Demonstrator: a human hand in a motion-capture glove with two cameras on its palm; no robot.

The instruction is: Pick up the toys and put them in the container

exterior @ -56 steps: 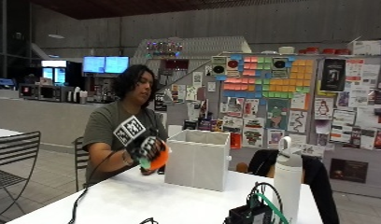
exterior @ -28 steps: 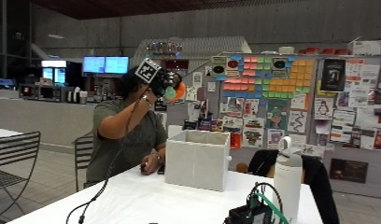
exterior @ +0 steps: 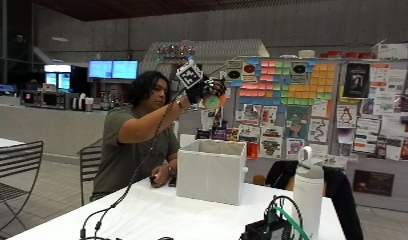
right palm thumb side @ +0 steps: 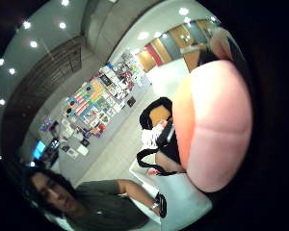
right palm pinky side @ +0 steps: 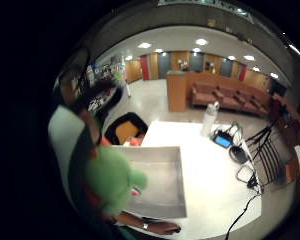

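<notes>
Holding the green-and-orange toy (exterior: 212,101) high above the white container (exterior: 210,171), gloved right hand (exterior: 199,91) with fingers curled round it; release pending, container interior appears empty.

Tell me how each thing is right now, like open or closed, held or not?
gloved right hand: raised high above the box, gripping the toy.
toy: green and orange, held in the air, not in the box.
white box: open top, upright on the table.
white bottle: upright, lid on.
bare hand: resting on the table.
</notes>
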